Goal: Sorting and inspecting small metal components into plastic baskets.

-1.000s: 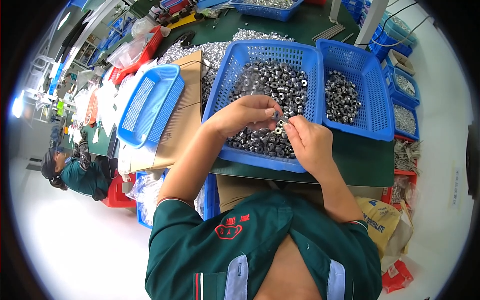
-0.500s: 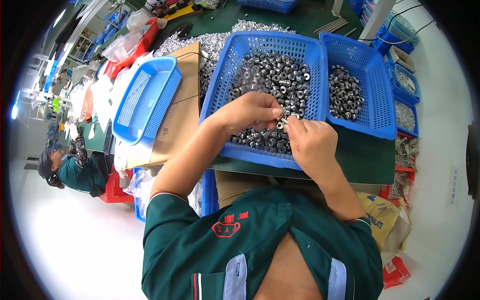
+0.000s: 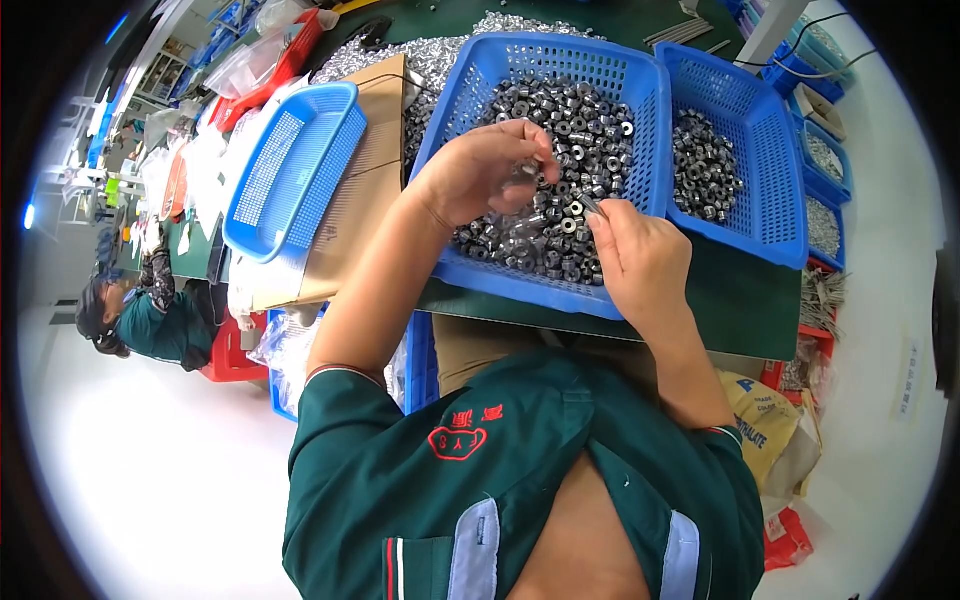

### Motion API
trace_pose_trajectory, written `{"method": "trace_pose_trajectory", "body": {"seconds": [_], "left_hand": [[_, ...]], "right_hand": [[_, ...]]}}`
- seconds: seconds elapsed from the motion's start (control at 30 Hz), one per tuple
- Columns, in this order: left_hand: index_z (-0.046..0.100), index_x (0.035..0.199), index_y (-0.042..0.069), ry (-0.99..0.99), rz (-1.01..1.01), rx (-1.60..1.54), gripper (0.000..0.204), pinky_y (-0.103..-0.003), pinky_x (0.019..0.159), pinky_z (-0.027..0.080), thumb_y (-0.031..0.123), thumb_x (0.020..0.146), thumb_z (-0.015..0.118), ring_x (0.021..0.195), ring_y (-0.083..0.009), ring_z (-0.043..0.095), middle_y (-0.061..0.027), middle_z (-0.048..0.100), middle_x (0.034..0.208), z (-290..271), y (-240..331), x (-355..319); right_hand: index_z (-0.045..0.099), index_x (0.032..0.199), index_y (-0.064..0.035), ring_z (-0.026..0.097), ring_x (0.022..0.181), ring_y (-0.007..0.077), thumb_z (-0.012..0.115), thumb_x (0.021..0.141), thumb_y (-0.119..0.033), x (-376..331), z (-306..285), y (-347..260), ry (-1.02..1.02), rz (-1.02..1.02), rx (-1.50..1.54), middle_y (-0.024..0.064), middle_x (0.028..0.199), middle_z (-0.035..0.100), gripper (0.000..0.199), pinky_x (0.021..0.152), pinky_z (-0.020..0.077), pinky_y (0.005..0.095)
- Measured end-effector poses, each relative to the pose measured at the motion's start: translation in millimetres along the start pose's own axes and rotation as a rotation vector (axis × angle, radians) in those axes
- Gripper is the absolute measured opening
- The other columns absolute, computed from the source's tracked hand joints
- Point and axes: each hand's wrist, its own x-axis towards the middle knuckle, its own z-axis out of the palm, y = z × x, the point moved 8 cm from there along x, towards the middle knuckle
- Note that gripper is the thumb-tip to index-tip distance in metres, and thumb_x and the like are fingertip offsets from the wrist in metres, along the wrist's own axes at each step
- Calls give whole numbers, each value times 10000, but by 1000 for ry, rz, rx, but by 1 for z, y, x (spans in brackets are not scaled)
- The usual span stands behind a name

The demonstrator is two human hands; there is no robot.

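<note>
Over the large blue basket point(image 3: 545, 290), my left hand point(image 3: 480, 175) is raised with its fingers curled. Small shiny metal parts point(image 3: 526, 172) show between its thumb and fingers, partly blurred. My right hand point(image 3: 645, 260) is closed at the basket's near right side, pinching a thin metal pin point(image 3: 591, 205) between thumb and forefinger. The pin's tip points toward the left hand, and a gap separates the two hands. Beneath them the basket holds many short metal bushings point(image 3: 600, 150) with holes through them, grey and dark.
A second blue basket point(image 3: 785, 190) with similar parts adjoins on the right. On the left, a lighter blue basket point(image 3: 345, 150) lies on cardboard point(image 3: 385, 95). Loose silvery parts point(image 3: 430, 58) are heaped behind. Metal rods point(image 3: 678, 32) lie far right. Another person point(image 3: 165, 325) sits at far left.
My hands have moved apart from where they met over the basket. The left went up and left; the right shifted slightly right, still pinching the pin. The whole view has tilted a little.
</note>
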Motion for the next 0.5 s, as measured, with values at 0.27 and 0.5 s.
{"method": "trace_pose_trajectory", "body": {"seconds": [0.27, 0.5], "left_hand": [[688, 950, 126, 101, -36, 1705, 288, -366, 673, 501, 174, 671, 738, 750, -248, 653, -92, 668, 787, -4, -9, -6], [692, 940, 149, 143, -106, 1918, 281, -396, 698, 514, 185, 664, 725, 818, -283, 666, -78, 686, 820, 7, -13, -5]], "right_hand": [[549, 802, -87, 551, 501, 274, 647, 862, -177, -2, 1, 3, 8, 11, 29, 83, 550, 524, 146, 474, 403, 394], [554, 812, -90, 557, 506, 270, 643, 865, -189, -2, 1, 5, -5, 4, 20, 78, 558, 532, 143, 477, 404, 391]]}}
